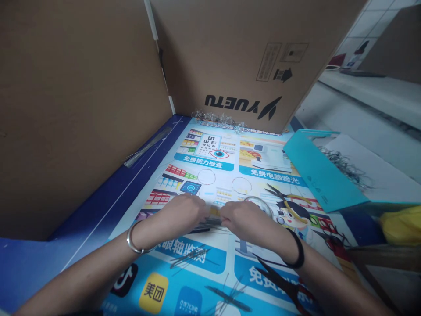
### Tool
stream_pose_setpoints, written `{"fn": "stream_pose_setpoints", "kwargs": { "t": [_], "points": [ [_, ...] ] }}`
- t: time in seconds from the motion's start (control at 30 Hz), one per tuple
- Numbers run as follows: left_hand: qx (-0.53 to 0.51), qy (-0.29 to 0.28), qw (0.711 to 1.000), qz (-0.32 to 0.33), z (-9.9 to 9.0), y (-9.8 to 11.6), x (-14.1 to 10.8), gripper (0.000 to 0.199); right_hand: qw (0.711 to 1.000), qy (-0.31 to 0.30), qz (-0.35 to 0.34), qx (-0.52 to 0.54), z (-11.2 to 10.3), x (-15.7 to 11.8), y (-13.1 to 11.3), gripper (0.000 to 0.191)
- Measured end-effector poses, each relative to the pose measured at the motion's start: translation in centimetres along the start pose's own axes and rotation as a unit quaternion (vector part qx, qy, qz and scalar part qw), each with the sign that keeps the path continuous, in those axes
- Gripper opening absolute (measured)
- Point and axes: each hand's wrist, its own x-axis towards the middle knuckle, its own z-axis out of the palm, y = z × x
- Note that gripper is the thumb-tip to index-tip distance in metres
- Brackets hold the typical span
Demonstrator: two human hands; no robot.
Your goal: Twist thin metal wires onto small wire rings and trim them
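My left hand (190,211) and my right hand (241,216) are both closed, knuckles up, a small gap between them over the printed sheet (226,186). Whatever their fingers pinch is hidden or too thin to make out. Thin dark wire pieces (210,227) lie just beneath the hands. Closer to me are two loose bunches, one of dark wire strips (189,258) and one of crossed strips (228,298). A clear ring, like a tape roll (261,204), rests beyond my right hand. Two thin wire loops, a left loop (206,177) and a right loop (241,185), lie ahead.
Dark-bladed scissors (283,281) lie by my right forearm; a yellow-handled cutting tool (291,204) lies farther off. A teal box (324,175) holds tangled wire. Cardboard walls (230,52) stand at the back and left, with clear twisted bits (219,117) along the base.
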Motion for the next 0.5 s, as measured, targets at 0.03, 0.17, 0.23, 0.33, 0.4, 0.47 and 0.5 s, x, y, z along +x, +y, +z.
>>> {"fn": "stream_pose_setpoints", "kwargs": {
  "t": [0.03, 0.17, 0.23, 0.33, 0.4, 0.47, 0.5],
  "points": [
    [0.001, 0.003, 1.000, 0.002, -0.1, 0.0, 0.0, 0.018, 1.000, 0.002, 0.001, 0.005, 0.0, 0.0, 0.0, 0.013],
    [0.015, 0.022, 1.000, 0.005, -0.4, 0.4, 0.1, 0.020, 1.000, 0.029, 0.012, 0.004, 0.4, 0.1, -0.4, 0.013],
    [0.026, 0.033, 0.999, 0.003, -0.5, 0.7, 0.2, 0.019, 0.999, 0.047, 0.012, -0.004, 0.6, 0.2, -0.5, 0.015],
    [0.036, 0.043, 0.998, 0.003, -0.3, 1.1, 0.2, 0.016, 0.998, 0.063, 0.013, -0.006, 1.0, 0.3, -0.7, 0.018],
    [0.038, 0.041, 0.998, 0.005, 0.0, 1.3, 0.3, 0.015, 0.997, 0.065, 0.026, -0.016, 1.1, 0.3, -0.8, 0.019],
    [0.042, 0.038, 0.998, 0.006, 0.3, 1.5, 0.4, 0.016, 0.997, 0.063, 0.038, -0.027, 1.1, 0.3, -1.0, 0.019],
    [0.045, 0.037, 0.998, 0.006, 0.4, 1.6, 0.4, 0.018, 0.997, 0.060, 0.043, -0.032, 1.1, 0.4, -1.1, 0.019]
  ]
}}
